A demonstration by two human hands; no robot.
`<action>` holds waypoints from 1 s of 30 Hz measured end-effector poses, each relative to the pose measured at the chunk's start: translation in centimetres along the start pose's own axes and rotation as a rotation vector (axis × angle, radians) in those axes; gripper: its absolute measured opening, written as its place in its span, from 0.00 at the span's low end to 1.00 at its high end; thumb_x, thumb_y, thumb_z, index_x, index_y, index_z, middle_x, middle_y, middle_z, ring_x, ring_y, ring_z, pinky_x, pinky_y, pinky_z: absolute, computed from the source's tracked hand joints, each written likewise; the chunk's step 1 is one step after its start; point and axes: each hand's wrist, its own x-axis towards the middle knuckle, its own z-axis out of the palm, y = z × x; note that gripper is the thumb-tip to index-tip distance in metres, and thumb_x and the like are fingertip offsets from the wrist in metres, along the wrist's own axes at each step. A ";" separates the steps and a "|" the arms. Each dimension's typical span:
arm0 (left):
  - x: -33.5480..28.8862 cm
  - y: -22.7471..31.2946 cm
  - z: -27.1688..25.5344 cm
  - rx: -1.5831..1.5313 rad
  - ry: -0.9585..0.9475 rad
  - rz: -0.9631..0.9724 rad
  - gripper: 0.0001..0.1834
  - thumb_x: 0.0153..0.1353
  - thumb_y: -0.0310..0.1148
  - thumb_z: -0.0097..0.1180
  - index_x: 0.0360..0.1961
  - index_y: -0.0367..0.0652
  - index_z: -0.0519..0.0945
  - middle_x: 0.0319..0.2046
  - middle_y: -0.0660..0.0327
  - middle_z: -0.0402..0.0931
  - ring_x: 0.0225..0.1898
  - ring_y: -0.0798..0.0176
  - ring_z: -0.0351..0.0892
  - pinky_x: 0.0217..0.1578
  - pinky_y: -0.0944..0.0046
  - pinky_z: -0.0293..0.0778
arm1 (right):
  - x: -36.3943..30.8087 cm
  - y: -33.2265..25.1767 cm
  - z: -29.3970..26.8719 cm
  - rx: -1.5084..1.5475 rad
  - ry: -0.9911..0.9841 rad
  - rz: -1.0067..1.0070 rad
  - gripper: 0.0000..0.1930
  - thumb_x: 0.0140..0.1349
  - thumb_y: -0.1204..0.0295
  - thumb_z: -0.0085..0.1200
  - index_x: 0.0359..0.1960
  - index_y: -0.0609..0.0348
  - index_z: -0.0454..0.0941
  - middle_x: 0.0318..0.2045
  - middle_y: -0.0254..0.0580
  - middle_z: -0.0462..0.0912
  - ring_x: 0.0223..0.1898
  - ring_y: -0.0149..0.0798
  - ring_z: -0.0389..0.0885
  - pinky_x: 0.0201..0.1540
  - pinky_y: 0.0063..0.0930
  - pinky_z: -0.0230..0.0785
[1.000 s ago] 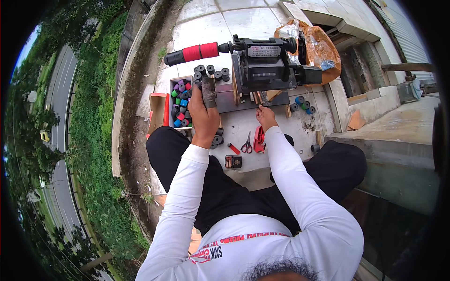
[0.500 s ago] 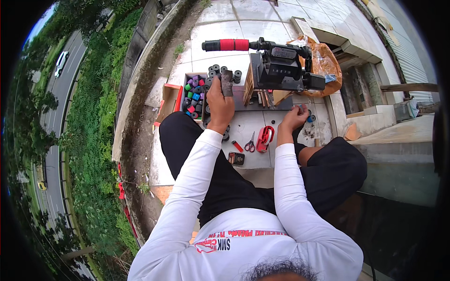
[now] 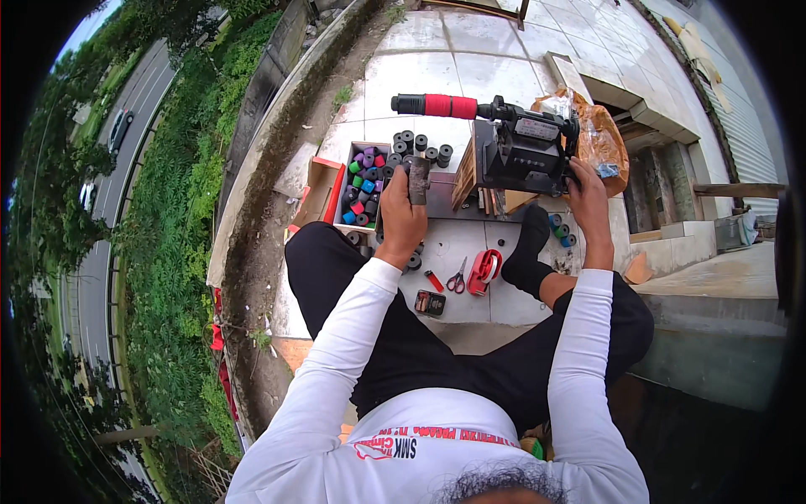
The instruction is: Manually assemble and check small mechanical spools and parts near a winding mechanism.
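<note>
My left hand [image 3: 403, 220] is closed round a worn, grey-brown piece [image 3: 419, 181], roughly tube-shaped; its exact kind I cannot make out. Just beyond it are several black rolls [image 3: 421, 143] with holes in their ends. My right hand [image 3: 590, 206] is at the right end of a black hand-cranked machine [image 3: 525, 151], fingers closed round its protruding end piece, which they mostly cover. A long handle [image 3: 437, 105] wrapped in red sticks out from the machine to the left. Beneath it are a wooden support [image 3: 464, 181] and a dark flat base [image 3: 441, 202].
A box [image 3: 340, 220] of coloured rolls stands left, beside an orange-red box [image 3: 317, 189]. Near my legs lie scissors [image 3: 457, 281], a red tape dispenser [image 3: 484, 272], a red lighter [image 3: 434, 280] and a small dark case [image 3: 430, 303]. An orange plastic bag [image 3: 606, 139] sits behind the machine.
My right hand has moved up and right from the floor near the small rolls to the machine's end. My left hand still holds the grey-brown piece. The whole view has shifted slightly.
</note>
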 end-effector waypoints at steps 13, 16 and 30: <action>0.2 -0.3 -0.2 0.006 0.008 0.038 0.02 0.72 0.22 0.50 0.42 0.34 0.74 0.28 0.46 0.75 0.29 0.40 0.73 0.31 0.49 0.68 | 0.9 -6.2 -2.2 0.061 0.164 0.082 0.28 0.67 0.81 0.60 0.70 0.55 0.78 0.71 0.50 0.78 0.75 0.53 0.71 0.77 0.46 0.62; 0.0 -0.2 0.4 0.056 0.015 0.073 0.03 0.71 0.21 0.48 0.42 0.33 0.74 0.27 0.47 0.75 0.26 0.43 0.71 0.29 0.52 0.66 | 1.5 -6.5 -2.8 0.131 0.119 0.030 0.29 0.65 0.82 0.61 0.69 0.57 0.79 0.70 0.51 0.78 0.73 0.54 0.74 0.75 0.45 0.65; 1.1 -0.3 0.8 0.041 0.034 0.060 0.04 0.70 0.22 0.50 0.43 0.33 0.74 0.33 0.38 0.75 0.36 0.26 0.74 0.35 0.42 0.69 | 2.5 -6.0 0.8 0.010 0.100 0.069 0.16 0.61 0.82 0.61 0.50 0.57 0.87 0.46 0.56 0.89 0.50 0.62 0.86 0.52 0.49 0.79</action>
